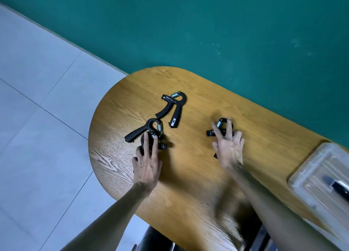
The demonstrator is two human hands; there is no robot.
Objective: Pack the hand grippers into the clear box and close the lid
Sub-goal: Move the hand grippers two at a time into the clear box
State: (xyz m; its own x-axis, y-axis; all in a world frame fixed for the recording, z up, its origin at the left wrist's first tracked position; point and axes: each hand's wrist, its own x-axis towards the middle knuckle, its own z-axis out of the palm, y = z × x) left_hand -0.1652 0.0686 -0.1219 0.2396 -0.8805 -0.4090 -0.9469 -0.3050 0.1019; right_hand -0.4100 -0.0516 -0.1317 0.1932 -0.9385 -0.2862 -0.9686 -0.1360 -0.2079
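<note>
Resting on grainy oval wood table (188, 175), black sprung grippers (173, 107): left hand (147, 163) curls over one, right hand (227, 146) claws another. Clear lidded box (309, 179), far right, holds something black.

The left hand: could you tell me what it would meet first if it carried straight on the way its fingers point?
The left hand already rests on one hand gripper; straight on, it would probably meet the overlapping gripper first.

Matt black plastic hand grippers (172, 107), grained wooden table (188, 175)
</note>
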